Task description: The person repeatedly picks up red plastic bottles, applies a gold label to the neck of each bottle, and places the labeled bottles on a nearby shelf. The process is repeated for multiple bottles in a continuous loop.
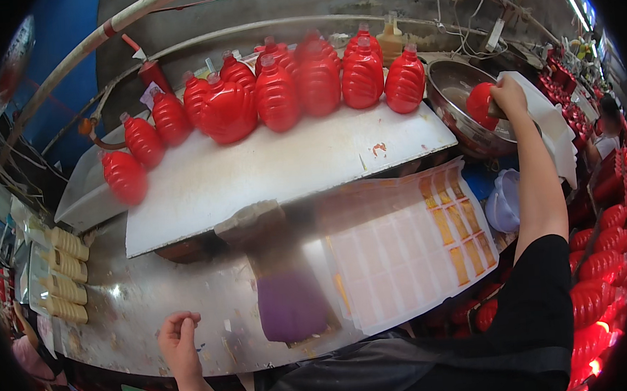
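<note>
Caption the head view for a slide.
Right hand holding a red item at a metal bowl beside a row of red bottles.

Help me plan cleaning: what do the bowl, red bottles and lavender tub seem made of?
Bowl: likely metal, perhaps stainless steel; its silvery wall looks shiny.
Red bottles: probably glossy plastic, from the moulded ridges and clear necks; glass isn't ruled out.
Lavender tub: apparently plastic, smooth, with fairly even colour.

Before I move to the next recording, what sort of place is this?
Probably a small production workshop: red ribbed bottles line a white board, a metal basin sits beside it, and many red ribbed pieces crowd the right side.
</note>
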Tool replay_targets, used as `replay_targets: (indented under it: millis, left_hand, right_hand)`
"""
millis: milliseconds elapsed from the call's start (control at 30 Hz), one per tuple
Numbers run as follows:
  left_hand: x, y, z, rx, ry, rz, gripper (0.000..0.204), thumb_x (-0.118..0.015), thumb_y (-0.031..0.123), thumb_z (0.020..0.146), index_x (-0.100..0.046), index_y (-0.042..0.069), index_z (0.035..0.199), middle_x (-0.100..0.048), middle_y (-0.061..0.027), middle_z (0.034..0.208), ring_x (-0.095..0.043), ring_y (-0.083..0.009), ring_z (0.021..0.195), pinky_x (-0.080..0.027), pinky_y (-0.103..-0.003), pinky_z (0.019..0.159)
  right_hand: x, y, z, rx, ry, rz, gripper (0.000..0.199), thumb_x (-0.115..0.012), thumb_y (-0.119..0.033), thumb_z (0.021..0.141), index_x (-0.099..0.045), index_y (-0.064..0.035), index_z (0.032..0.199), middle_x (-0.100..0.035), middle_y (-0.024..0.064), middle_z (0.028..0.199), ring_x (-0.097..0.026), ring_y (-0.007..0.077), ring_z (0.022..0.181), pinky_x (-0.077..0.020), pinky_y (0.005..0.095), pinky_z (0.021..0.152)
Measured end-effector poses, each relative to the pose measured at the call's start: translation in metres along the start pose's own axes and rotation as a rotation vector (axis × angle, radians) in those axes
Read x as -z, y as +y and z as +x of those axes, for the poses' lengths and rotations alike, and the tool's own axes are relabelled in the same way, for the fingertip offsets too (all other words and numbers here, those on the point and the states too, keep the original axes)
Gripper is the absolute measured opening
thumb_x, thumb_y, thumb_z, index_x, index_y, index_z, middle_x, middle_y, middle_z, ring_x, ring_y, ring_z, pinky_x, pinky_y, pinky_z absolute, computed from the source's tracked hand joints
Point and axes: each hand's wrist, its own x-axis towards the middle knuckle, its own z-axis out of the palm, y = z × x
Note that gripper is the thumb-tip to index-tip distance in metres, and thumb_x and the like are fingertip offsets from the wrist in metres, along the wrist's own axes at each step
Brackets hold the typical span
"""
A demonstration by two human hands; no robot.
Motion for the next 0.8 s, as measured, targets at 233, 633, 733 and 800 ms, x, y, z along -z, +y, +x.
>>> replay_targets:
  millis: [233, 633, 733, 800]
  left_hand:
    - [-0.017, 0.032, 0.01, -0.029, -0.243, 0.139, 0.013, -0.063, 0.005, 0.101, -0.068, -0.001, 0.111, -0.074, -0.0083, 0.107, -0.069, -0.0157, 0.105, -0.053, -0.031, 0.096]
    - [-0.152, 0.083, 0.012, -0.882, -0.422, 0.46, 0.058, -0.081, 0.008, 0.083, -0.062, 0.006, 0.137, -0.058, -0.0193, 0.148, -0.058, -0.0394, 0.134, -0.051, -0.046, 0.107]
    - [-0.167, 0.082, 0.012, -1.041, -0.466, 0.362, 0.073, -0.091, 0.02, 0.074, -0.061, 0.008, 0.139, -0.058, -0.0216, 0.147, -0.059, -0.0423, 0.132, -0.051, -0.049, 0.107]
    - [-0.163, 0.074, 0.008, -0.987, -0.413, 0.366, 0.082, -0.094, 0.028, 0.069, -0.06, 0.007, 0.14, -0.058, -0.0234, 0.145, -0.06, -0.0425, 0.13, -0.051, -0.048, 0.108]
  right_hand:
    - [0.054, 0.029, -0.014, -0.136, 0.255, 0.288, 0.044, -0.071, -0.044, 0.085, -0.076, -0.0058, 0.107, -0.077, 0.0204, 0.104, -0.074, 0.0381, 0.105, -0.0552, 0.0437, 0.093]
    - [0.157, -0.181, -0.229, 0.587, -0.389, 0.902, 0.01, -0.069, -0.013, 0.095, -0.065, -0.0066, 0.101, -0.064, -0.0013, 0.076, -0.057, 0.0029, 0.062, -0.0433, 0.021, 0.051]
    - [0.13, -0.238, -0.273, 0.796, -0.671, 1.032, 0.012, -0.073, -0.012, 0.089, -0.067, -0.004, 0.095, -0.065, 0.0001, 0.077, -0.06, 0.0065, 0.069, -0.0477, 0.0245, 0.061]
    - [0.113, -0.265, -0.301, 0.873, -0.878, 1.2, 0.015, -0.072, -0.014, 0.088, -0.07, -0.0022, 0.096, -0.069, 0.0042, 0.081, -0.064, 0.0109, 0.076, -0.0524, 0.0282, 0.068]
